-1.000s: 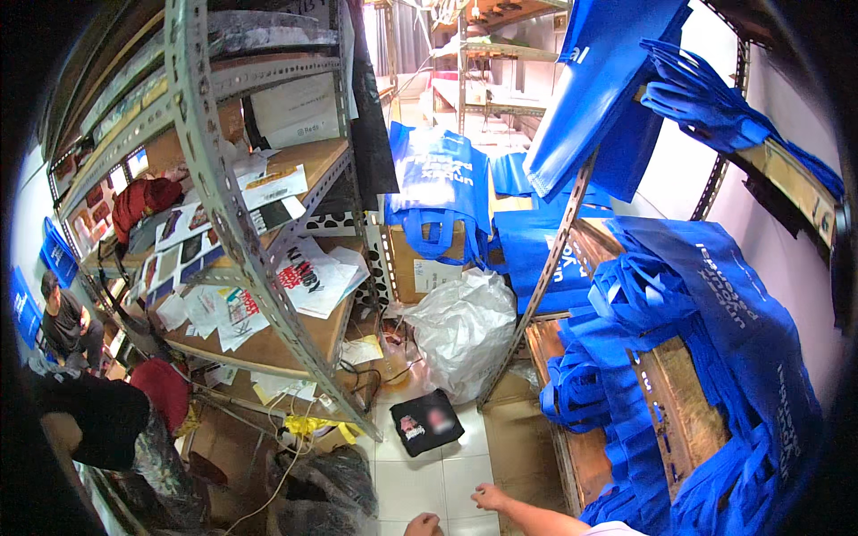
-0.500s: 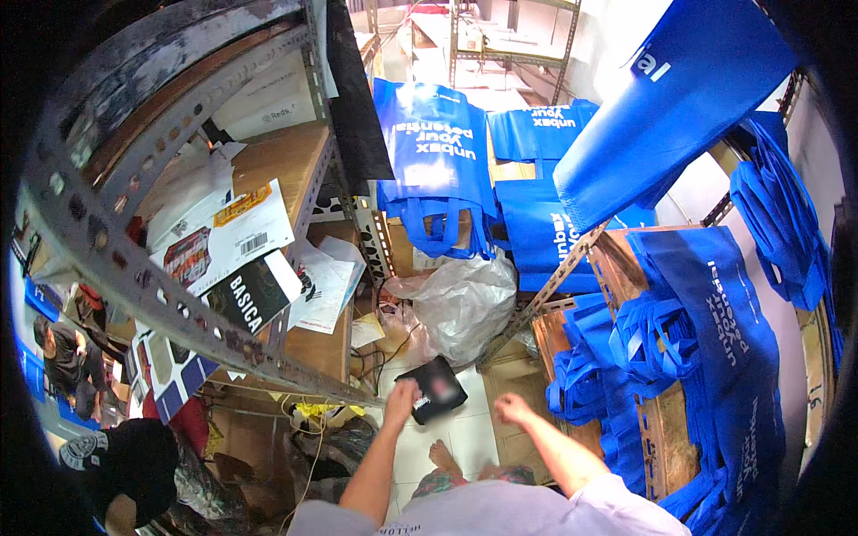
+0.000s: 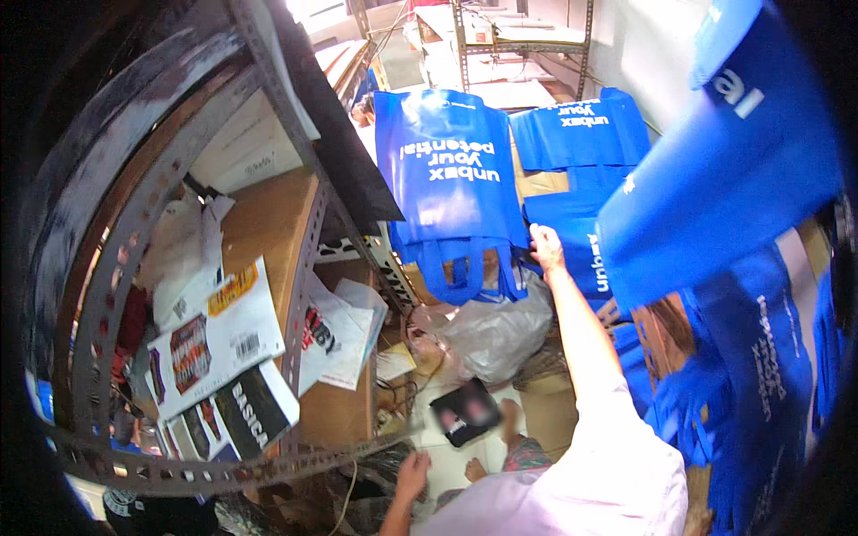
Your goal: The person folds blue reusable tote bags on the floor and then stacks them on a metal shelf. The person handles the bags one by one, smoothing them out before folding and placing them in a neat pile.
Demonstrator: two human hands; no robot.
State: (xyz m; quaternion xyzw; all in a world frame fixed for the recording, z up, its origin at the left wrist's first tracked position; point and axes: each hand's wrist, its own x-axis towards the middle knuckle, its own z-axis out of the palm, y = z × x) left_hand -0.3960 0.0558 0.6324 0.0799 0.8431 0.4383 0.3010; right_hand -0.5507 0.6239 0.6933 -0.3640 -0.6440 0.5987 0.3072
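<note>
"Left hand [image 3: 411, 476]?"
"Half curled; I can't tell its grip."
"Right hand [image 3: 546, 248]?"
"Touching or just beside the blue bags [image 3: 447, 134] beyond; grip unclear too. They overlap, so tugging one could drag others down."

The head camera, the left one of a side-by-side pair, is looking forward and steeply down from above the person's shirt [image 3: 572, 482], which is filling the near edge. It is facing along an aisle, with the tiled floor [image 3: 438, 457] lying below and a metal rack [image 3: 525, 47] standing far off. The shelf frame [image 3: 206, 473] at left and a blue bag [image 3: 724, 188] at right are looming close, the frame bending along the fisheye rim.
</note>
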